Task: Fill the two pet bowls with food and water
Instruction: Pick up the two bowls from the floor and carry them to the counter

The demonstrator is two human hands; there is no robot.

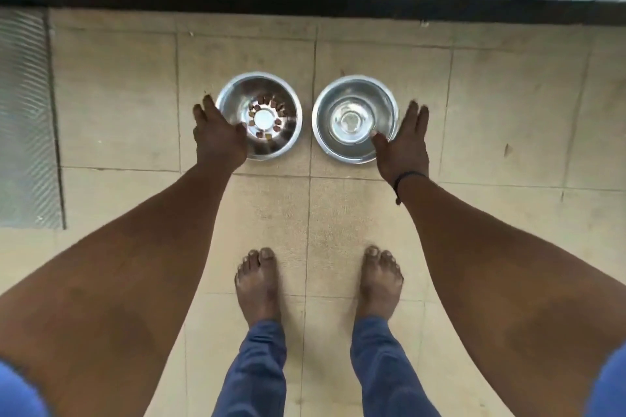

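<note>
2 round, shiny steel bowls sat side by side on the beige tiled floor (474, 105): the kibble bowl (260, 115) left, the water bowl (354, 118) right. Left hand (216, 137) and right hand (404, 142), fingers straight and released, flanked the bowls' outer rims.

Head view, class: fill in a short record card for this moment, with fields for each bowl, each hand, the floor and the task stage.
Left bowl: round shiny steel bowl on the floor, brown kibble pieces ringed round its raised centre
Right bowl: round shiny steel bowl beside it, apart; looks to hold clear water
Left hand: fingers straight, over the food bowl's left rim
Right hand: fingers straight, at the water bowl's right rim
Floor: beige tiled floor, bare feet behind the bowls
Task stage: both bowls appear filled
</note>
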